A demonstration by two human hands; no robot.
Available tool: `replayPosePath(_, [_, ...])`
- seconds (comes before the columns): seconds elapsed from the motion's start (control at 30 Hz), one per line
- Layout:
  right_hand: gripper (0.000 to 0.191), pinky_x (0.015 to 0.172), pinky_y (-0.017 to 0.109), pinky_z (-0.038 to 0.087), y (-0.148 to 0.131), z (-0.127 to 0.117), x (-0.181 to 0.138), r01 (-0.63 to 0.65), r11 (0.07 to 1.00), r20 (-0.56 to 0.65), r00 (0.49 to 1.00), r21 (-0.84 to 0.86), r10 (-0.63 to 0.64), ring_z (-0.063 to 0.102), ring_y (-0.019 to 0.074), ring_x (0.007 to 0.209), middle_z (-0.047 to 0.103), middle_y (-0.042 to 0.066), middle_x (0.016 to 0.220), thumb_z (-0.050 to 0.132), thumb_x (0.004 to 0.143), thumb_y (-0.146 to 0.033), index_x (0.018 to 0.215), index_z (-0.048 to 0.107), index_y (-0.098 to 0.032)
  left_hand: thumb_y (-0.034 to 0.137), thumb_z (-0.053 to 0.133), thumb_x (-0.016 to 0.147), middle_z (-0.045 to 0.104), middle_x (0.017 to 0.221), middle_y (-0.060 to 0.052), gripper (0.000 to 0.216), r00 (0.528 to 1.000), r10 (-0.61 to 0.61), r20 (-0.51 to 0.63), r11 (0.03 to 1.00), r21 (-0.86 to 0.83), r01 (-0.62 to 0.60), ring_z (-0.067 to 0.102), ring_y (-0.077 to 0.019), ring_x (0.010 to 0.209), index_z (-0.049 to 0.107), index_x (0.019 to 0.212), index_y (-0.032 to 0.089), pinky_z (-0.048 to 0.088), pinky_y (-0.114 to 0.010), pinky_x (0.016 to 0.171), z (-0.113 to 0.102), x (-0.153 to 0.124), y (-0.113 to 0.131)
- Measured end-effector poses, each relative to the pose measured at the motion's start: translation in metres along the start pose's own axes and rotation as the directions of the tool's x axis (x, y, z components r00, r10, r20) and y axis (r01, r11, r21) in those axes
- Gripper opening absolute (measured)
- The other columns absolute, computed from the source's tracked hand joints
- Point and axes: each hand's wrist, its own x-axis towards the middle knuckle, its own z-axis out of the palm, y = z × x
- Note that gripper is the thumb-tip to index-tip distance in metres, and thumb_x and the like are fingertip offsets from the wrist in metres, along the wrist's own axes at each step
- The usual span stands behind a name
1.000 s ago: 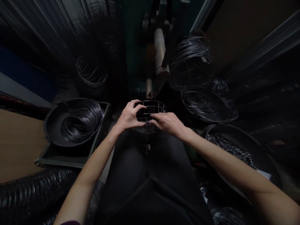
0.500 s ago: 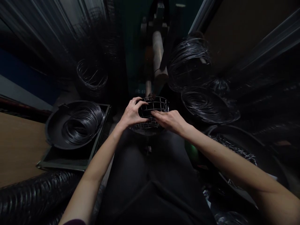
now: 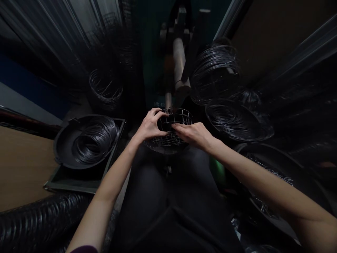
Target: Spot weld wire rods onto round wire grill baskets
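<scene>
A round wire basket [image 3: 187, 119], an open grid of thin metal rings and crossing wires, is between my two hands in front of the machine. My left hand [image 3: 149, 124] grips its left side, thumb low and curved fingers over the upper rings. On the near right side, my right hand [image 3: 193, 135] has its fingers pressed together at the basket's wires; whether a loose piece of wire is pinched there I cannot tell. Just beyond the basket rim is a narrow metal rod [image 3: 168, 100], below a thick pale cylinder [image 3: 179, 59] of the machine.
Coiled wire rings [image 3: 96, 140] lie in a black basin [image 3: 63, 149] at left. More ring bundles [image 3: 226, 116] sit in a basin on the right, nearer which another basin [image 3: 295, 161] holds short wire pieces. Stacked rings [image 3: 39, 218] lie at lower left.
The whole view has shifted slightly, with surroundings a little right and lower. Both hands keep nearly the same hold on the wire basket.
</scene>
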Motion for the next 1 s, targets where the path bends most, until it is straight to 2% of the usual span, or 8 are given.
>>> replayPosePath(0.17, [0.042, 0.06, 0.026, 0.043, 0.003, 0.009, 0.002, -0.005, 0.999, -0.039, 0.999, 0.047, 0.007, 0.071, 0.0203, 0.088, 0.067, 0.011, 0.127, 0.033, 0.102, -0.026, 0.135, 0.058, -0.02, 0.032, 0.087, 0.058, 0.055, 0.123, -0.008, 0.062, 1.0, -0.01, 0.014, 0.999, -0.047, 0.011, 0.055, -0.0275, 0.119, 0.061, 0.114, 0.02, 0.048, -0.042, 0.104, 0.0, 0.002, -0.003])
replayPosePath(0.3, [0.041, 0.061, 0.024, 0.043, 0.004, 0.023, -0.004, -0.053, 0.991, -0.15, 0.986, 0.126, 0.072, 0.069, 0.0176, 0.089, 0.067, 0.007, 0.127, 0.036, 0.102, -0.029, 0.138, 0.056, -0.023, 0.035, 0.087, 0.058, 0.06, 0.116, -0.007, 0.064, 0.999, -0.033, -0.017, 0.995, -0.092, 0.032, 0.058, -0.0257, 0.114, 0.059, 0.113, 0.02, 0.049, -0.039, 0.101, -0.001, 0.004, -0.001])
replayPosePath(0.4, [0.036, 0.06, 0.024, 0.041, 0.007, 0.031, -0.002, -0.142, 0.971, -0.247, 0.951, 0.193, 0.188, 0.067, 0.0157, 0.088, 0.07, 0.007, 0.12, 0.037, 0.102, -0.031, 0.122, 0.066, -0.022, 0.035, 0.086, 0.057, 0.061, 0.112, -0.005, 0.064, 0.996, -0.081, -0.038, 0.992, -0.103, 0.077, 0.061, -0.0249, 0.107, 0.058, 0.113, 0.022, 0.05, -0.039, 0.097, -0.002, 0.011, -0.003])
replayPosePath(0.5, [0.03, 0.059, 0.024, 0.039, 0.013, 0.037, 0.007, -0.207, 0.946, -0.305, 0.91, 0.249, 0.28, 0.064, 0.0152, 0.083, 0.069, 0.007, 0.112, 0.043, 0.099, -0.029, 0.11, 0.07, -0.021, 0.034, 0.086, 0.055, 0.06, 0.111, -0.005, 0.065, 0.995, -0.085, -0.043, 0.992, -0.099, 0.08, 0.061, -0.0253, 0.106, 0.058, 0.112, 0.022, 0.051, -0.041, 0.096, -0.003, 0.022, -0.01])
replayPosePath(0.67, [0.024, 0.061, 0.024, 0.039, 0.023, 0.043, 0.018, -0.167, 0.906, -0.373, 0.871, 0.388, 0.32, 0.06, 0.0145, 0.078, 0.065, 0.008, 0.107, 0.05, 0.095, -0.031, 0.103, 0.071, -0.02, 0.034, 0.087, 0.054, 0.061, 0.112, -0.005, 0.066, 0.996, -0.083, -0.032, 0.989, -0.127, 0.079, 0.061, -0.0255, 0.107, 0.057, 0.111, 0.02, 0.05, -0.04, 0.096, -0.005, 0.032, -0.018])
replayPosePath(0.87, [0.017, 0.067, 0.026, 0.043, 0.037, 0.042, 0.039, -0.179, 0.84, -0.392, 0.822, 0.511, 0.414, 0.056, 0.0155, 0.077, 0.061, 0.008, 0.098, 0.059, 0.088, -0.028, 0.095, 0.071, -0.017, 0.031, 0.087, 0.053, 0.06, 0.117, -0.007, 0.071, 0.994, -0.093, -0.049, 0.987, -0.135, 0.085, 0.059, -0.0264, 0.112, 0.055, 0.116, 0.02, 0.048, -0.041, 0.101, -0.004, 0.05, -0.032])
replayPosePath(1.0, [0.016, 0.068, 0.027, 0.044, 0.041, 0.04, 0.05, -0.179, 0.828, -0.391, 0.816, 0.531, 0.427, 0.057, 0.0179, 0.081, 0.061, 0.007, 0.096, 0.059, 0.086, -0.029, 0.093, 0.07, -0.019, 0.034, 0.087, 0.054, 0.06, 0.117, -0.007, 0.071, 0.995, -0.084, -0.061, 0.987, -0.145, 0.074, 0.059, -0.0271, 0.112, 0.055, 0.117, 0.02, 0.048, -0.042, 0.102, -0.001, 0.058, -0.037])
